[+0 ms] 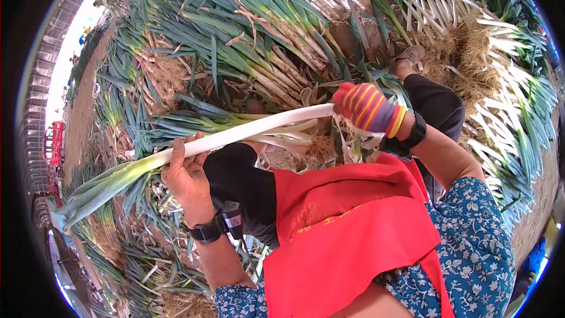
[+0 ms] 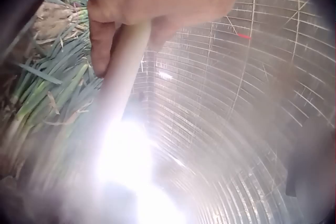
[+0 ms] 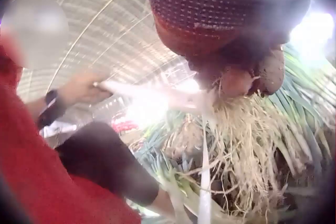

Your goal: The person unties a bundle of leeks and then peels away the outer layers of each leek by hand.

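Note:
One long leek (image 1: 253, 128) with a white stalk lies across both hands, its green leaves toward the left. The bare left hand (image 1: 189, 175) holds it near where white turns green, thumb over the stalk; in the left wrist view the fingers of that hand (image 2: 157, 3) wrap the stalk (image 2: 126, 66). The right hand (image 1: 369, 108), in a striped glove, grips the root end. In the right wrist view the gloved hand (image 3: 231, 29) has its fingertips at the hanging pale roots (image 3: 247, 150).
Piles of leeks (image 1: 235, 29) lie on the ground ahead, with white-stalked leeks (image 1: 500, 112) and their roots at the right. A few leeks (image 1: 282, 135) rest just beyond the knees. A red apron (image 1: 347, 235) covers the lap.

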The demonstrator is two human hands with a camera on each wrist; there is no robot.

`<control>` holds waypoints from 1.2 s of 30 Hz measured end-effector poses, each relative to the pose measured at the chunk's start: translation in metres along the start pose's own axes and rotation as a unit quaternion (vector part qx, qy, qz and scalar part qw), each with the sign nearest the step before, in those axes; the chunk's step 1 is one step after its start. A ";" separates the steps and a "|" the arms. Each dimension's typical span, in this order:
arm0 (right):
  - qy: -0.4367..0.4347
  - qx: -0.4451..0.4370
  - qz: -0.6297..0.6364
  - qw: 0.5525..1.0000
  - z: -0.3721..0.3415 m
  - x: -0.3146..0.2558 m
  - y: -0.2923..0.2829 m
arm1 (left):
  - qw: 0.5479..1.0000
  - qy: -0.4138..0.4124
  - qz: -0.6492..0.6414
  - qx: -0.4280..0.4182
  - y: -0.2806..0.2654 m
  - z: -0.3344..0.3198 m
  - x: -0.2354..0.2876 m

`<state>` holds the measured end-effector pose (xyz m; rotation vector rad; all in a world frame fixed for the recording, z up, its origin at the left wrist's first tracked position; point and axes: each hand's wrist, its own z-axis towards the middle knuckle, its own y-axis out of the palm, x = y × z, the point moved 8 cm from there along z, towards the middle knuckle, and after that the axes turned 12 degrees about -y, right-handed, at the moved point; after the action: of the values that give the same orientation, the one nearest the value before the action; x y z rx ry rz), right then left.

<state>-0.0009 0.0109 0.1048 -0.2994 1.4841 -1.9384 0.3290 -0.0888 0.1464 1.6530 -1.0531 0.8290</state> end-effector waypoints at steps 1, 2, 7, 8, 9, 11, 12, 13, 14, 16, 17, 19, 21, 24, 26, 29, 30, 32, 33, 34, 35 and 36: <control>0.071 0.024 -0.036 0.997 -0.011 0.020 0.006 | 1.000 -0.005 0.004 0.014 -0.005 0.003 -0.003; 0.076 0.124 0.022 0.989 -0.021 0.033 0.002 | 1.000 0.004 0.014 0.023 -0.003 0.001 -0.006; 0.330 0.090 -0.073 0.937 -0.150 0.155 0.055 | 0.993 -0.023 0.001 0.119 -0.056 0.024 -0.011; 0.399 0.160 0.063 0.901 -0.166 0.162 0.056 | 0.991 -0.035 0.015 0.125 -0.066 0.029 -0.011; 0.458 0.223 0.197 0.837 -0.178 0.167 0.062 | 0.990 -0.047 0.029 0.132 -0.075 0.034 -0.013; 0.557 0.097 0.312 0.764 -0.186 0.183 0.103 | 0.985 -0.100 0.071 0.124 -0.094 0.055 -0.031; 0.485 -0.027 0.251 0.837 -0.180 0.181 0.131 | 0.980 -0.109 0.087 0.145 -0.114 0.069 -0.041; 0.388 -0.202 0.136 0.889 -0.149 0.164 0.137 | 0.971 -0.112 0.094 0.191 -0.108 0.069 -0.045; 0.253 -0.334 0.009 0.908 -0.117 0.142 0.140 | 0.972 -0.126 0.073 0.183 -0.108 0.081 -0.055; 0.168 -0.248 -0.128 0.945 -0.097 0.142 0.173 | 0.968 -0.164 0.040 0.185 -0.121 0.105 -0.080; 0.186 -0.269 -0.142 0.934 -0.061 0.136 0.179 | 0.961 -0.180 0.026 0.208 -0.121 0.108 -0.086; 0.086 -0.222 -0.132 0.962 -0.017 0.124 0.219 | 0.951 -0.200 -0.006 0.234 -0.139 0.125 -0.101; 0.035 -0.183 0.036 0.982 0.041 0.091 0.230 | 0.947 -0.214 0.014 0.241 -0.145 0.137 -0.114; 0.020 -0.187 0.142 0.972 0.092 0.061 0.255 | 0.938 -0.228 0.038 0.257 -0.154 0.155 -0.138; -0.044 -0.094 0.067 0.992 0.101 0.047 0.270 | 0.930 -0.259 0.033 0.258 -0.168 0.170 -0.162; -0.008 -0.162 0.234 0.959 0.035 0.066 0.343 | 0.923 -0.252 0.045 0.288 -0.180 0.178 -0.193; 0.073 -0.315 0.247 0.913 0.010 0.078 0.353 | 0.922 -0.257 0.043 0.288 -0.183 0.181 -0.201; 0.094 -0.412 0.180 0.888 -0.072 0.086 0.337 | 0.898 -0.234 0.083 0.362 -0.200 0.181 -0.214; 0.137 -0.590 0.153 0.781 -0.118 0.087 0.327 | 0.898 -0.238 0.080 0.360 -0.200 0.184 -0.219; 0.138 -0.593 0.154 0.778 -0.133 0.089 0.319 | 0.896 -0.241 0.089 0.363 -0.200 0.185 -0.223; 0.128 -0.622 0.151 0.758 -0.153 0.091 0.313 | 0.894 -0.242 0.097 0.365 -0.200 0.185 -0.227; 0.119 -0.650 0.149 0.736 -0.173 0.091 0.307 | 0.880 -0.260 0.136 0.373 -0.184 0.179 -0.221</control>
<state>-0.0518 0.0464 -0.2540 -0.3571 2.6565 -0.3900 0.4192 -0.1742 -0.1686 2.5155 -1.4708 1.0896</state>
